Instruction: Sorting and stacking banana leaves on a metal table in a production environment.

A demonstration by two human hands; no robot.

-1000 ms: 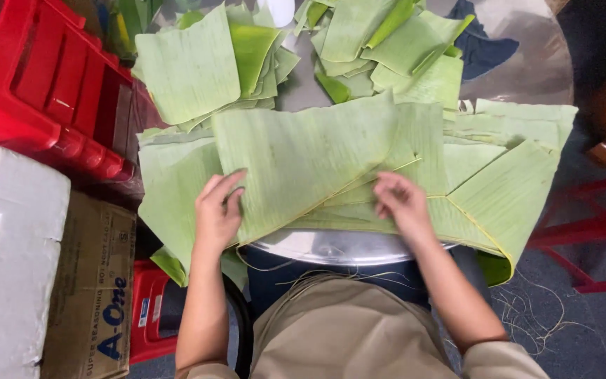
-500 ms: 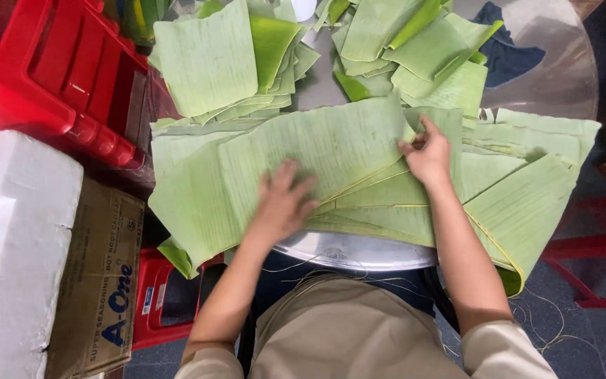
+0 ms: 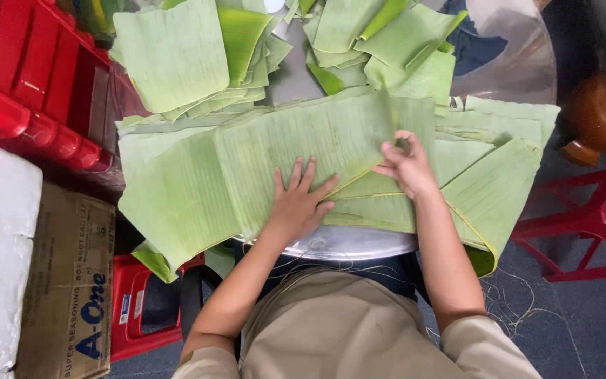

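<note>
Head view: your left hand [image 3: 299, 203] presses flat on the top banana leaf [image 3: 296, 151], right hand [image 3: 407, 165] pinching its edge; cut leaf piles [image 3: 177, 56] wait upper frame

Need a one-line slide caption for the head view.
Left hand pressed flat on a large banana leaf while right hand pinches its edge, over a round metal tray.

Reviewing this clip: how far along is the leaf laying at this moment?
Done: several large green banana-leaf sheets already lie overlapped across the round silver metal tray.

In hand: the left hand presses flat on the top leaf sheet, while the right hand pinches its far edge.

Left: two loose piles of cut leaf pieces and sit unused behind.
</note>
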